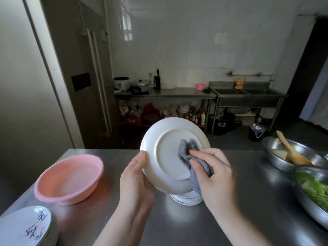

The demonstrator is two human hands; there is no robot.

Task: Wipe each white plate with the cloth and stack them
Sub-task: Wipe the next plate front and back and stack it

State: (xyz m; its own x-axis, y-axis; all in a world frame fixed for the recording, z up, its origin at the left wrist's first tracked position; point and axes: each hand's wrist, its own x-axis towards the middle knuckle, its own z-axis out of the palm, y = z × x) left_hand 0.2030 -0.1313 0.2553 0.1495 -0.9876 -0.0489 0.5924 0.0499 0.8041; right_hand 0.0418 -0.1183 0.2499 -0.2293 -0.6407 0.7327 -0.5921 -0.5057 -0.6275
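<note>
A steel desk [248,201] fills the foreground under dim light, with a tall steel refrigerator [74,68] standing at the left. Against the glossy white tiled wall [195,41] stands a steel worktable [168,95] with bottles and bags on its lower shelf, and beside it a double steel sink [248,94]. The floor [230,141] is dark grey.
</note>
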